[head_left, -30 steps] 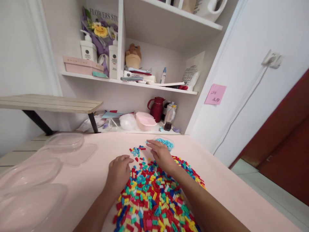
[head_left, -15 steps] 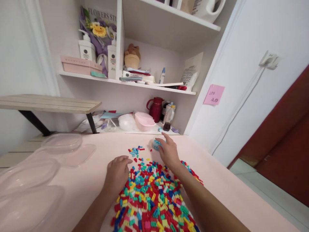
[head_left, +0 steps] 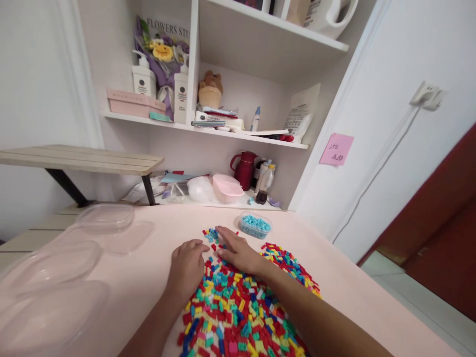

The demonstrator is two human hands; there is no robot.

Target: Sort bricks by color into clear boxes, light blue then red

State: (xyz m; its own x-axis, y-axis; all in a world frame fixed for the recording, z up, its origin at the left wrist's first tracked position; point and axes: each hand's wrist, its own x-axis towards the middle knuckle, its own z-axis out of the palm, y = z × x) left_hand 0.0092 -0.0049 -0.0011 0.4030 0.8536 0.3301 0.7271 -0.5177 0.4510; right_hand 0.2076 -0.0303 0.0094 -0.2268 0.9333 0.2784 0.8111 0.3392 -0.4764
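My left hand (head_left: 189, 264) rests palm down at the left edge of a large pile of small toy building bricks (head_left: 238, 315). Its fingers are loosely bent, slightly apart, with no brick visible in them. My right hand (head_left: 240, 252) hovers over the far part of the pile, thumb and fingers spread with nothing seen between them. Its fingertips are close to a small cluster of loose bricks (head_left: 211, 235), mostly light blue with some red and yellow. Behind the right hand, a clear plastic tub (head_left: 256, 233) holds many light blue bricks (head_left: 256, 223).
Several clear plastic containers and lids (head_left: 106, 218) lie along the left side of the pink tabletop (head_left: 137, 282). A wooden stand (head_left: 96, 159) rises at the back left. Along the back are a pink box (head_left: 227, 187), a red jug (head_left: 244, 169) and bottles (head_left: 265, 184).
My right hand has moved from the tub back toward me and left, to the loose cluster, uncovering the tub. My left hand has kept its place beside the pile. The view has shifted slightly.
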